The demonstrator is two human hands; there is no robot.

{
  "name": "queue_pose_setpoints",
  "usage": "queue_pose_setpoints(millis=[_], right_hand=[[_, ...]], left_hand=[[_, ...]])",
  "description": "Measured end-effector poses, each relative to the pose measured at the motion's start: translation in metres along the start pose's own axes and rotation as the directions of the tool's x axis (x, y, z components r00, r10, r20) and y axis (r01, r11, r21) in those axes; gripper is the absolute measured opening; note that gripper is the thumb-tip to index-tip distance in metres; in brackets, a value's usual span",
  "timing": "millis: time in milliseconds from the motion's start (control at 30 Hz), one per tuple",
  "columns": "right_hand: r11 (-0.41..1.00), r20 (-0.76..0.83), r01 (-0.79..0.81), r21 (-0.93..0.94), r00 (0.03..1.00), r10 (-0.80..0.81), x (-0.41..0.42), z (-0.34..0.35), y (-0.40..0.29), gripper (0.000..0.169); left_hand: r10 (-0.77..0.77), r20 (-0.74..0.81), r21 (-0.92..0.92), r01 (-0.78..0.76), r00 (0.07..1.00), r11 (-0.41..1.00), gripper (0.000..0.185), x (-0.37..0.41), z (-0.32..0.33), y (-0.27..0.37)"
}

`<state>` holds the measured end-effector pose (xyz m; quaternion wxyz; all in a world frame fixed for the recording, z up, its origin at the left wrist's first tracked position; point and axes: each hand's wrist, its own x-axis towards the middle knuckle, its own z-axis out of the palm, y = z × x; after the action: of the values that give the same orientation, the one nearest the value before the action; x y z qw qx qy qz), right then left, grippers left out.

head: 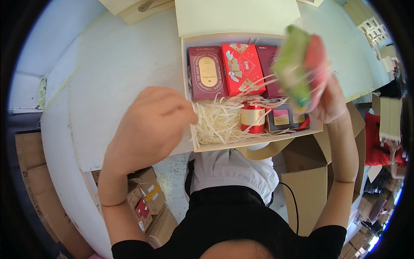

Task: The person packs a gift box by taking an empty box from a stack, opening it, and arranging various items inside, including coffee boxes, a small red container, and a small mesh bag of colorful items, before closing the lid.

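My right hand [330, 97] grips a blurred green and red package [299, 68] above the right side of a cream gift box [258, 142]. My left hand [158, 119], its fingers curled, hovers by the box's left edge; whether it holds anything is hidden. Inside the box lie a maroon honey box [207, 73], a red LIPO box [243, 69] and another maroon box [267, 64] in a row. Pale paper shreds [216, 119] fill the lower left, beside a red tin with a cream label [252, 119] and a dark Godiva box [286, 119].
The box stands at the near edge of a pale table [129, 58], its lid [237, 16] raised behind. Cardboard boxes [152, 197] lie below on the left, and an open carton [305, 194] stands below right. Another person's hand [393, 149] shows at far right.
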<state>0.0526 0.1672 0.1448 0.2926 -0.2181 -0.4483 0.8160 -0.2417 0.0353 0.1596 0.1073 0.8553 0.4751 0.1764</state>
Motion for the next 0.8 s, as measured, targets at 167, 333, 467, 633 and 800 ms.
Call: queue_pose_setpoints(millis=[167, 333, 467, 633, 800], right_hand=[[0.953, 0.041, 0.123, 0.278, 0.989, -0.14, -0.014, -0.035, -0.001, 0.061], [0.938, -0.115, 0.173, 0.301, 0.983, -0.144, -0.028, -0.028, 0.003, 0.058], [0.966, -0.132, 0.117, 0.232, 0.987, -0.088, -0.043, -0.039, -0.001, 0.055], [0.986, -0.114, 0.115, 0.119, 0.988, -0.101, -0.038, -0.036, -0.002, 0.052], [0.973, -0.209, 0.195, 0.121, 0.963, -0.167, -0.038, -0.03, 0.0, 0.05]], left_hand=[[0.122, 0.539, -0.127, -0.063, 0.834, 0.99, 0.011, 0.044, 0.018, 0.002], [0.148, 0.638, -0.077, -0.128, 0.756, 0.989, 0.012, 0.066, 0.054, 0.015], [0.093, 0.442, -0.134, -0.037, 0.892, 0.99, 0.016, 0.067, 0.027, 0.017], [0.017, 0.525, -0.469, 0.273, 0.851, 0.84, 0.016, 0.067, 0.045, 0.022], [0.051, 0.549, -0.503, 0.28, 0.834, 0.818, 0.011, 0.063, 0.066, 0.015]])
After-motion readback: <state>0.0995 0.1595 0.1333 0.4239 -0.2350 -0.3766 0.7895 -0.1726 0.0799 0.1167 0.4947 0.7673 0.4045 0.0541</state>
